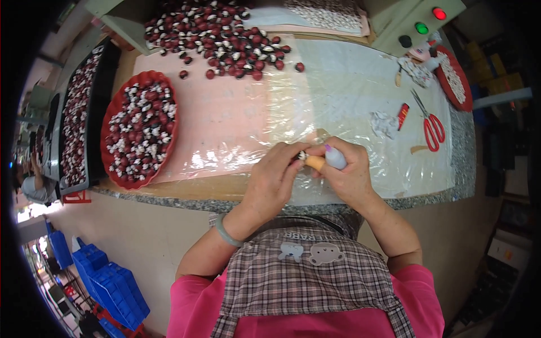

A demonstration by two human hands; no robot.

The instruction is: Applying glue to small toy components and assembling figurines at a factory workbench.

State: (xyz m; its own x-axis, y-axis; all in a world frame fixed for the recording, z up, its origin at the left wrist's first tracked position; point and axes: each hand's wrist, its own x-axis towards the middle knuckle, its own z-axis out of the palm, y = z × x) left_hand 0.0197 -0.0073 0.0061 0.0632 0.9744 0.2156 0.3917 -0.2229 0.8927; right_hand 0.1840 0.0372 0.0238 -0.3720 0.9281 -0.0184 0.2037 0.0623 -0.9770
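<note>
My left hand pinches a small black-and-white piece between thumb and fingertips, just above the plastic-covered table. Close against it, my right hand is closed around a small pale squeeze bottle with a purple tip. A tan-orange piece shows at the right fingertips, touching or nearly touching the small piece; whether it is a finger cover or a handle I cannot tell. At the table's far side lies a heap of dark red, black and white round pieces.
At left stand a red scalloped basket and a long black tray, both full of similar pieces. Red-handled scissors, a red tube, crumpled white material and a red dish of white pieces lie at right.
</note>
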